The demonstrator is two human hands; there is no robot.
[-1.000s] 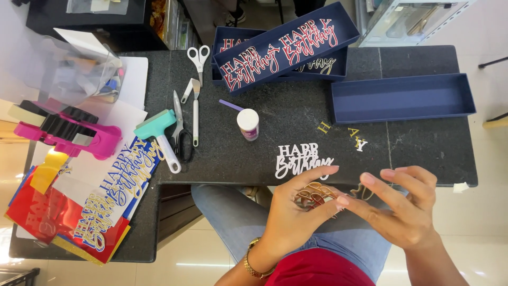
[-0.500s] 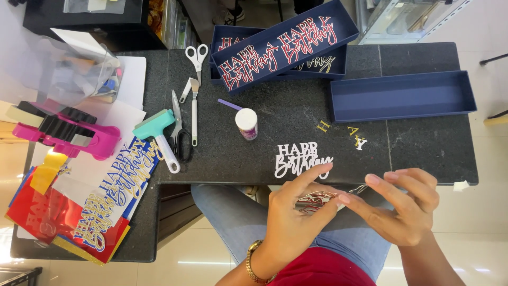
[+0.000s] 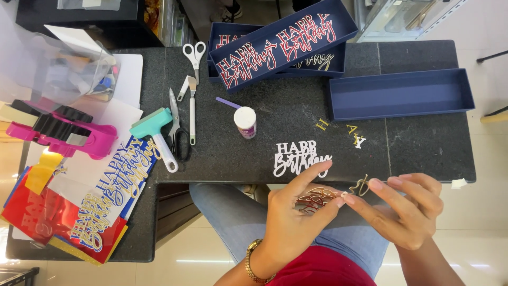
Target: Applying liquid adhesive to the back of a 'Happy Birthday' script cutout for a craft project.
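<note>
Left hand (image 3: 293,222) pinches a thin gold cutout (image 3: 316,198) at the table edge (image 3: 222,177), 6 o'clock; right hand (image 3: 407,209) pinches its loose end: light, flimsy, tear-prone, best held by broader strokes.

Cutout (image 3: 316,199): thin mirror-glossy gold card in your left hand (image 3: 296,222), lower centre.
Worktop (image 3: 423,153): dark speckled stone, smooth, matt.
Boxes (image 3: 402,96): navy card, matt, upper right.
Scissors (image 3: 194,57): shiny metal blades, white plastic grips.
Roller (image 3: 153,132): teal and white plastic, smooth.
Sheets (image 3: 32,212): red and gold foil, glossy, lower left.
Lettering (image 3: 299,156): white matt card.
</note>
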